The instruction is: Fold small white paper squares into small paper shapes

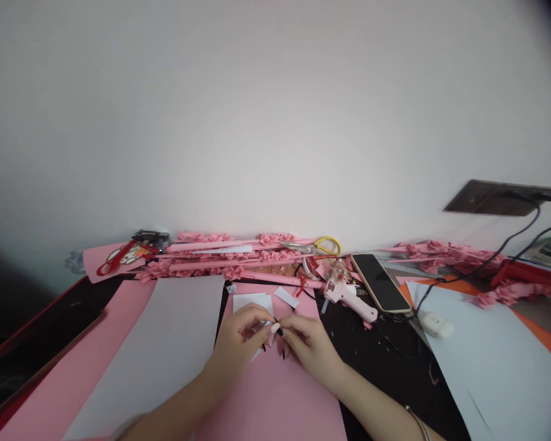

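My left hand (244,335) and my right hand (308,346) meet at the fingertips over a large pink sheet (275,404). Both are closed in a pinch. A bit of pink, perhaps paper, shows between the fingers, but it is mostly hidden and too small to make out. Just behind my left hand lie white paper pieces (253,300). A small white slip (286,297) rests on the pink sheet beyond my fingers.
Along the wall lie pink paper flower stems (202,266), yellow-handled scissors (326,245) and red-handled scissors (116,260). A pink glue gun (349,297), a phone (380,283) and a white plug (435,324) with cords sit right. Large white sheets (165,343) flank both sides.
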### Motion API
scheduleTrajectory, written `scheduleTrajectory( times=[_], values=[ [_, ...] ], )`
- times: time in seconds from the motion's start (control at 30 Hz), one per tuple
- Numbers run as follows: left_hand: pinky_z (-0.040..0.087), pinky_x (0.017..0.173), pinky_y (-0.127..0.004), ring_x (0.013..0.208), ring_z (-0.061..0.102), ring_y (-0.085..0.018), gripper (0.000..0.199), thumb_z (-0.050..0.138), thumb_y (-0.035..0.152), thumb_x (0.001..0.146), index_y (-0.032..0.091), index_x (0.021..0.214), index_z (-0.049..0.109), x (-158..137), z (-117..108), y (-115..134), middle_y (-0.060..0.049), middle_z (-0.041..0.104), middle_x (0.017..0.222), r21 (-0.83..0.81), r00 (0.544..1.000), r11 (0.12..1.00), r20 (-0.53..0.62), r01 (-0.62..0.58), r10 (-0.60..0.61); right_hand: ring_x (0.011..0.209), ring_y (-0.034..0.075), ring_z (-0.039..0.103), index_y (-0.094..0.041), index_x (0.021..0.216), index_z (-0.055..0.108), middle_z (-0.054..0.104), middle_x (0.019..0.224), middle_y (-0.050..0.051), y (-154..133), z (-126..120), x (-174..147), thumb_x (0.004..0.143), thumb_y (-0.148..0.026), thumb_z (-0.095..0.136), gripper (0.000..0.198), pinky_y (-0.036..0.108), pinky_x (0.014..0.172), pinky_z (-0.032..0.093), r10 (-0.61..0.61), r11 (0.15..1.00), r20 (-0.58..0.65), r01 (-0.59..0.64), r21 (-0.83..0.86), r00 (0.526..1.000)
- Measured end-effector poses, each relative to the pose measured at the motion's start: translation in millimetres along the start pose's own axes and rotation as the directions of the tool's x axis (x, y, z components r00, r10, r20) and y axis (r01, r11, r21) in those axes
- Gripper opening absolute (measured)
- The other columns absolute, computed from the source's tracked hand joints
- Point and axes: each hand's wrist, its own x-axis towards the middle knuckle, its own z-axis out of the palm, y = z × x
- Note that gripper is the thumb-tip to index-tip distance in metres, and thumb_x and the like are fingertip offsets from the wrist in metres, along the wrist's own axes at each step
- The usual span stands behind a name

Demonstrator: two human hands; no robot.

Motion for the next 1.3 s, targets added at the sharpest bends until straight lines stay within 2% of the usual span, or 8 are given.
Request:
scheduleTrajectory(
  times=[0.13, 0.23, 0.37, 0.53, 0.73, 0.87, 1.17, 1.3],
  values=[
    [0.045, 0.051, -0.021, 0.053, 0.053, -0.009, 0.009, 0.057, 0.023, 0.076, 0.017, 0.069, 0.059, 0.0, 0.5, 0.5, 0.002, 0.052, 0.071, -0.122, 0.999, 0.991, 0.021, 0.050, -0.048, 0.046, 0.010, 0.051, -0.016, 0.080, 0.061, 0.057, 0.060, 0.001, 0.4, 1.0, 0.6, 0.087, -0.025, 0.042, 0.021, 0.021, 0.047, 0.043, 0.032, 0.997, 0.019, -0.033, 0.076, 0.999],
    [0.048, 0.054, -0.023, 0.055, 0.057, -0.011, 0.007, 0.058, 0.025, 0.075, 0.018, 0.076, 0.061, -0.3, 0.1, -0.1, 0.001, 0.056, 0.076, -0.133, 0.994, 0.986, 0.004, 0.105, -0.106, 0.043, 0.009, 0.049, -0.016, 0.078, 0.060, 0.056, 0.057, 0.000, -2.7, 0.6, 1.9, 0.086, -0.028, 0.044, 0.022, 0.021, 0.045, 0.041, 0.044, 0.995, -0.001, -0.043, 0.095, 0.999],
    [0.049, 0.060, -0.024, 0.068, 0.061, -0.016, 0.021, 0.058, 0.027, 0.075, 0.023, 0.094, 0.065, 0.0, -2.6, -1.4, -0.001, 0.065, 0.082, -0.008, 0.986, 0.988, -0.062, 0.153, -0.153, 0.040, 0.009, 0.047, -0.016, 0.076, 0.058, 0.055, 0.053, -0.001, -4.2, -0.9, 3.3, 0.087, -0.035, 0.042, 0.027, 0.020, 0.043, 0.039, 0.067, 0.990, -0.037, -0.062, 0.125, 0.997],
    [0.045, 0.059, -0.023, 0.064, 0.057, -0.017, 0.021, 0.058, 0.030, 0.074, 0.026, 0.091, 0.070, 1.5, -5.8, 0.9, 0.002, 0.066, 0.067, 0.220, 0.995, 0.970, -0.021, 0.099, -0.097, 0.038, 0.008, 0.044, -0.017, 0.073, 0.054, 0.054, 0.053, -0.002, -2.0, -2.0, 3.4, 0.088, -0.035, 0.042, 0.027, 0.019, 0.040, 0.035, 0.072, 0.992, -0.053, -0.066, 0.106, 0.996],
    [0.044, 0.061, -0.024, 0.064, 0.056, -0.017, 0.033, 0.059, 0.030, 0.073, 0.030, 0.106, 0.064, 1.4, -6.3, 2.7, 0.003, 0.067, 0.071, 0.306, 0.991, 0.943, -0.043, 0.131, -0.123, 0.037, 0.008, 0.043, -0.016, 0.073, 0.054, 0.054, 0.050, -0.002, -1.6, -2.5, 3.7, 0.088, -0.034, 0.042, 0.026, 0.018, 0.038, 0.033, 0.092, 0.992, -0.058, -0.086, 0.094, 0.994],
    [0.045, 0.058, -0.024, 0.061, 0.057, -0.017, 0.029, 0.056, 0.031, 0.075, 0.031, 0.102, 0.066, 1.5, -7.3, 4.9, 0.004, 0.067, 0.065, 0.252, 0.989, 0.957, -0.014, 0.144, -0.145, 0.038, 0.008, 0.044, -0.016, 0.073, 0.054, 0.054, 0.051, -0.002, -2.2, -2.4, 4.6, 0.086, -0.034, 0.044, 0.024, 0.019, 0.039, 0.035, 0.105, 0.988, -0.052, -0.099, 0.115, 0.993],
    [0.049, 0.065, -0.025, 0.072, 0.063, -0.019, 0.020, 0.054, 0.030, 0.077, 0.025, 0.086, 0.071, 1.0, -5.0, 1.6, 0.000, 0.069, 0.072, 0.078, 0.978, 0.977, 0.049, 0.197, -0.201, 0.035, 0.007, 0.044, -0.016, 0.072, 0.051, 0.054, 0.049, -0.003, 3.3, -0.4, 5.6, 0.083, -0.032, 0.051, 0.019, 0.018, 0.038, 0.035, 0.137, 0.974, -0.085, -0.119, 0.195, 0.987],
    [0.051, 0.068, -0.026, 0.074, 0.064, -0.017, 0.022, 0.051, 0.030, 0.080, 0.022, 0.089, 0.069, 1.8, -5.3, -0.6, 0.000, 0.069, 0.075, -0.020, 0.970, 0.973, 0.092, 0.230, -0.227, 0.035, 0.008, 0.045, -0.017, 0.069, 0.049, 0.055, 0.050, -0.003, 5.9, 0.4, 4.4, 0.082, -0.030, 0.052, 0.019, 0.018, 0.037, 0.034, 0.141, 0.973, -0.095, -0.120, 0.198, 0.985]
  ],
)
